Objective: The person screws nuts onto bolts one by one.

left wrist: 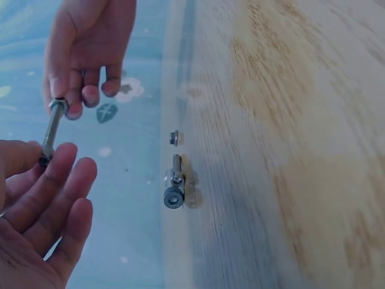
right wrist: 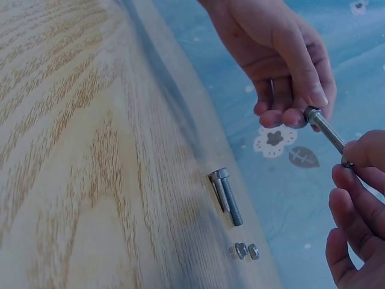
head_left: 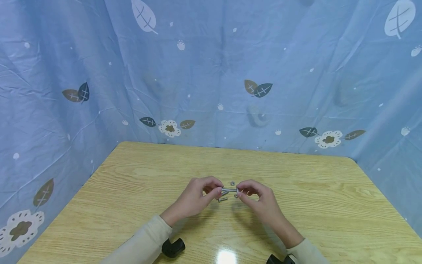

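Above the table, a silver socket-head bolt [head_left: 229, 190] is held level between the two hands. My left hand [head_left: 197, 196] pinches its head between thumb and fingers, the other fingers loosely bent. At the threaded end, my right hand [head_left: 260, 200] pinches a hex nut [left wrist: 58, 103] with thumb and fingertip. Most of that nut is covered by fingers in the right wrist view. Below the hands two more bolts lie close together on the wood, a longer bolt [right wrist: 227, 195] and a thinner bolt [right wrist: 217, 194]. Beside them sit two loose nuts, one nut [right wrist: 241, 250] near another nut [right wrist: 254, 251].
The wooden table [head_left: 148, 168] reaches back to a blue patterned curtain [head_left: 211, 73] that surrounds it. Black wrist mounts, a left mount [head_left: 173, 248] and a right mount [head_left: 280, 259], show at the near edge of the head view.
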Motion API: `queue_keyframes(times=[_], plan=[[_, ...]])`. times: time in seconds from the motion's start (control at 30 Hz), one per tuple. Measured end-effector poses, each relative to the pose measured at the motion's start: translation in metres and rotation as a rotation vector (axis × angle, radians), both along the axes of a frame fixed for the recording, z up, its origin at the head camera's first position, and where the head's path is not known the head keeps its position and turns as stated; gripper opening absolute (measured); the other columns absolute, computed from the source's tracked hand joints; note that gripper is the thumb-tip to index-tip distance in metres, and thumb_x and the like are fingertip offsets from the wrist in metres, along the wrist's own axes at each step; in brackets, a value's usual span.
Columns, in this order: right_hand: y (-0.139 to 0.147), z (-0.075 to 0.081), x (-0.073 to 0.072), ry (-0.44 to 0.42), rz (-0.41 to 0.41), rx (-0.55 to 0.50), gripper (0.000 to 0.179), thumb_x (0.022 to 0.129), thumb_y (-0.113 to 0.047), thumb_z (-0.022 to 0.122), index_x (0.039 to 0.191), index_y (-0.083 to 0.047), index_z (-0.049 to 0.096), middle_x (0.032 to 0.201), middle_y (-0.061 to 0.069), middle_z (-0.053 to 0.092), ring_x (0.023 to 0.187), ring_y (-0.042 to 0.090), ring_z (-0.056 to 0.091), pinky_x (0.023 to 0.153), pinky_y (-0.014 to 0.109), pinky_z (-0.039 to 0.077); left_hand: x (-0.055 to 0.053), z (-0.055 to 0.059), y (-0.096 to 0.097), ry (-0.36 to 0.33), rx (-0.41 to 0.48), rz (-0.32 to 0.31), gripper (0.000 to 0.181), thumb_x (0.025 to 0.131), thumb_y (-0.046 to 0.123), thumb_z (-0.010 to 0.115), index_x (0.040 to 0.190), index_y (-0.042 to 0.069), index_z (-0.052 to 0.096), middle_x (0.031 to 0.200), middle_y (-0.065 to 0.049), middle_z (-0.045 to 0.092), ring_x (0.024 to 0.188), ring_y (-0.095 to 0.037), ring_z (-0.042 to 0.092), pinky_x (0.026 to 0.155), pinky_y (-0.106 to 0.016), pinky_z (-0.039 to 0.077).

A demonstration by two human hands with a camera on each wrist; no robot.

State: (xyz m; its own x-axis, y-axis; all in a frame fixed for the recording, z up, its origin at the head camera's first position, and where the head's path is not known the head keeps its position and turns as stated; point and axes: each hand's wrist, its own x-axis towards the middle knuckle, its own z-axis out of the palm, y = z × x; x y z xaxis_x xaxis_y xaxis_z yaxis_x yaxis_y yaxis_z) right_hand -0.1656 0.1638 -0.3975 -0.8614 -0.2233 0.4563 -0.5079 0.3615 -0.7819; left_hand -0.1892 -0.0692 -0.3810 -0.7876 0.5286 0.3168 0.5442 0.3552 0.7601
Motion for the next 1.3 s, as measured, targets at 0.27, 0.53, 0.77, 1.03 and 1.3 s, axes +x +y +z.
queue_keyframes(times=[0.27, 0.53, 0.77, 1.03, 1.3], plan=[[0.0008, 0.0001, -0.0012, -0.021, -0.004, -0.021, 0.010, 0.091, -0.013, 0.067, 0.101, -0.016, 0.069, 0.092, 0.001, 0.071, 0.081, 0.006, 0.061, 0.076, 0.024, 0.051, 0.0001, 0.0000, 0.0012, 0.060, 0.037, 0.032, 0.009, 0.093, 0.023, 0.066, 0.100, 0.018, 0.069, 0.089, 0.001, 0.074, 0.077, -0.006, 0.067, 0.071, -0.025, 0.056], [0.0006, 0.0014, -0.0013, -0.090, -0.029, -0.003, 0.013, 0.093, -0.020, 0.065, 0.102, -0.012, 0.070, 0.090, 0.004, 0.072, 0.081, 0.007, 0.063, 0.079, 0.026, 0.051, 0.0005, 0.0005, 0.0029, 0.120, 0.054, 0.049, 0.010, 0.089, 0.013, 0.070, 0.098, 0.018, 0.070, 0.090, 0.007, 0.072, 0.077, 0.000, 0.065, 0.072, -0.024, 0.056], [0.0009, 0.0036, -0.0006, -0.133, -0.035, 0.000, 0.013, 0.095, -0.024, 0.062, 0.096, -0.014, 0.071, 0.087, 0.006, 0.072, 0.078, 0.013, 0.063, 0.074, 0.028, 0.051, 0.0012, 0.0009, 0.0033, 0.137, 0.063, 0.046, 0.010, 0.088, 0.013, 0.071, 0.097, 0.019, 0.071, 0.093, 0.006, 0.073, 0.078, 0.000, 0.064, 0.074, -0.025, 0.056], [0.0011, 0.0043, 0.0001, -0.168, 0.001, -0.015, 0.030, 0.100, -0.024, 0.053, 0.083, -0.004, 0.069, 0.074, 0.003, 0.066, 0.070, 0.013, 0.064, 0.070, 0.029, 0.052, 0.0025, 0.0017, 0.0033, 0.179, 0.083, -0.008, 0.005, 0.088, 0.015, 0.071, 0.093, 0.016, 0.072, 0.093, 0.005, 0.073, 0.079, -0.001, 0.064, 0.075, -0.023, 0.054], [0.0016, -0.0012, -0.0017, -0.148, 0.015, -0.038, 0.031, 0.104, -0.022, 0.044, 0.091, -0.006, 0.067, 0.080, 0.011, 0.066, 0.069, 0.014, 0.062, 0.069, 0.033, 0.053, 0.0031, 0.0004, 0.0039, 0.187, 0.078, 0.014, 0.006, 0.089, 0.013, 0.070, 0.093, 0.017, 0.072, 0.091, 0.003, 0.074, 0.078, 0.000, 0.063, 0.074, -0.023, 0.054]])
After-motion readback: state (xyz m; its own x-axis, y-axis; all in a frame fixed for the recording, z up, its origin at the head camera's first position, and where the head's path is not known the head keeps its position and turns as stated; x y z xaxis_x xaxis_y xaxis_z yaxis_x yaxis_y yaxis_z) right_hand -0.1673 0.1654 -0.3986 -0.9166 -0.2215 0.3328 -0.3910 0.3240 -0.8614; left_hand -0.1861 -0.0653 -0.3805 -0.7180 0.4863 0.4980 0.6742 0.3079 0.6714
